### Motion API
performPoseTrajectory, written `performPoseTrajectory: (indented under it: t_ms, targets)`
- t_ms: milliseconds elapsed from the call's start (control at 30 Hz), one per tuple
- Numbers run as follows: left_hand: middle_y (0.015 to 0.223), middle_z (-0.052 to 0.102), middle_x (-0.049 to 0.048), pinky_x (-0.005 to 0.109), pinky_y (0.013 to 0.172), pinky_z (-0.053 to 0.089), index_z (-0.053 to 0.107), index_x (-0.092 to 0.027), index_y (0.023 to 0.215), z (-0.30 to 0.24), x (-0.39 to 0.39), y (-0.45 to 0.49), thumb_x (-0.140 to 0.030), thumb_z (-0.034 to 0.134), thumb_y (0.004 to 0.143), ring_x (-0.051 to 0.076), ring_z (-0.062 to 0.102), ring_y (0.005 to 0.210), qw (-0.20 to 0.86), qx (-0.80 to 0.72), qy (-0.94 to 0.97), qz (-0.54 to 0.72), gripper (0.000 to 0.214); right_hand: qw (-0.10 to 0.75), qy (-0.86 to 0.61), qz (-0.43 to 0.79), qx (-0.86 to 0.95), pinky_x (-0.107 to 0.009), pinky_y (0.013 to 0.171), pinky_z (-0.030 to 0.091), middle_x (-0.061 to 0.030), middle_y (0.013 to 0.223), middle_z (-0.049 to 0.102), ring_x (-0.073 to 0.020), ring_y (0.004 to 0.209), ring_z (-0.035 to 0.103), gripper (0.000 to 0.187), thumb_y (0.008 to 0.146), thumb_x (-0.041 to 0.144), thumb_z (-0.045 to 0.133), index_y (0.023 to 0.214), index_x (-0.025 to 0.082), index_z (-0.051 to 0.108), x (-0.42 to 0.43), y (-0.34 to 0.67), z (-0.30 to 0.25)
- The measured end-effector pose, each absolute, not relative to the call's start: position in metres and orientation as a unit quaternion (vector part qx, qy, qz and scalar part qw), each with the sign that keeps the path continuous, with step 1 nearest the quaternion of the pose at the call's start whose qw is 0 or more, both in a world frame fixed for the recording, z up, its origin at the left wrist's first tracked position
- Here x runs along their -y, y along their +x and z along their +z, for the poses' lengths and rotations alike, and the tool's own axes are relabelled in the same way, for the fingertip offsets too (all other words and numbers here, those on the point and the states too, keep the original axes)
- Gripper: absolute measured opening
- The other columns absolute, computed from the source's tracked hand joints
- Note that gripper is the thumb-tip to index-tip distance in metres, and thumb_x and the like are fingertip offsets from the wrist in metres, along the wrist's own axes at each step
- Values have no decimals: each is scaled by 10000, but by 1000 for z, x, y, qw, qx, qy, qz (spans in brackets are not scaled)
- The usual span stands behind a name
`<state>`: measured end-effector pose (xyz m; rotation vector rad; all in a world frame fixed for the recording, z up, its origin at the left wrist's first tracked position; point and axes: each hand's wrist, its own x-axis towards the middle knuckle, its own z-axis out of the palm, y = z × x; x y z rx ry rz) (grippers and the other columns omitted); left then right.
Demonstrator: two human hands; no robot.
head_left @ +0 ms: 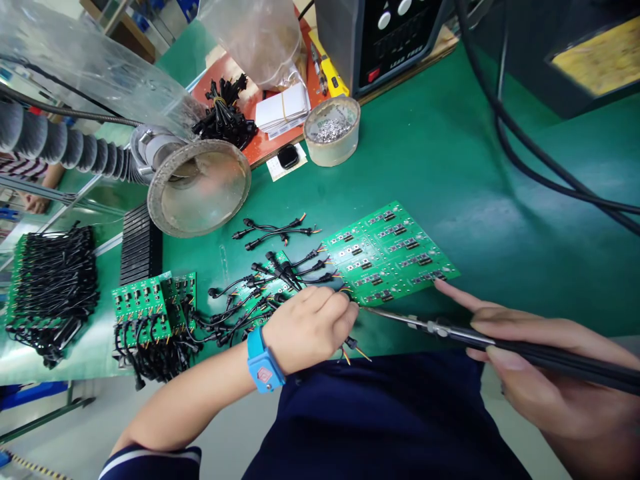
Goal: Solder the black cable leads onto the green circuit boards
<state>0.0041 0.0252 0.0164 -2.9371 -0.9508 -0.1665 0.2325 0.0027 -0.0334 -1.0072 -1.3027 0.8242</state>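
Well beyond soldering iron [450,330], round tub [320,150] holds silvery scraps [330,130]

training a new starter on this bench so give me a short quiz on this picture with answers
1. Which hand holds the soldering iron?
2. True or false: the blue strap is on the wrist of the left hand.
3. What does the round tub behind the green circuit board hold?
a) silvery bits
b) black plugs
c) white cards

Key: 1. the right hand; 2. true; 3. a
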Motion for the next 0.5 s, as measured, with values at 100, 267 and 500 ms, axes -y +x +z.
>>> performPoseTrajectory:
  t_ms: [100,267,500]
  targets:
    - [779,570,26,280,632,435,590,-124,945,16,-26,4,-180,420,913,142,518,704,21,309,-949,-53,182,606,-375,336,615,-473,828,534,-7,693,625,-208,713,648,298,652,70,569,896,224,644,-3,234,-36]
    - [786,563,22,285,632,416,579,-124,919,15,-29,5,-182,429,910,142,504,704,19,311,-948,-58,161,608,-371,332,618,-484,808,545,-2,680,625,-219,707,648,336,643,59,563,917,234,647,-4,234,-36]
    - [764,539,13,284,627,399,555,-128,865,16,-32,7,-200,430,913,136,493,696,17,313,-948,-55,152,617,-401,351,579,-509,804,538,3,622,621,-206,614,635,228,634,129,603,818,251,660,1,238,-41]
